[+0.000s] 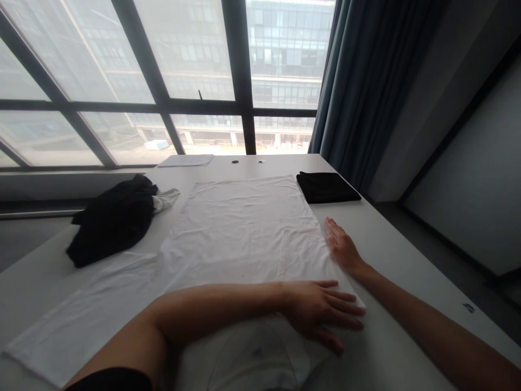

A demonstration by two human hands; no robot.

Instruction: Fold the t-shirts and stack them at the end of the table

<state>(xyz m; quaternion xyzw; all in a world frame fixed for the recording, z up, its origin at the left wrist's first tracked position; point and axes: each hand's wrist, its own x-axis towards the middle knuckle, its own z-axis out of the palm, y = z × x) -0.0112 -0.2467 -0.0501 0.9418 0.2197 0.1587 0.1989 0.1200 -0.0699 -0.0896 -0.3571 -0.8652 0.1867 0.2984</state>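
A white T-shirt [244, 233] lies spread on the white table, its hem towards the window and its neckline close to me. One sleeve reaches out to the lower left; light wrinkles run across the body. My left hand [321, 312] rests flat near the shirt's near right corner, fingers spread, the forearm crossing over the cloth. At the shirt's right edge lies my right hand [342, 244], fingers stretched out and pointing away from me. Neither hand grips anything. My left forearm hides part of the shirt's near portion.
A crumpled black garment [114, 220] with a bit of white cloth [166, 200] lies at the left. A folded black cloth [328, 187] sits at the right edge. Folded white cloth [185, 161] lies at the far left of the table [391, 255]. Beyond are windows and a dark curtain [358, 81].
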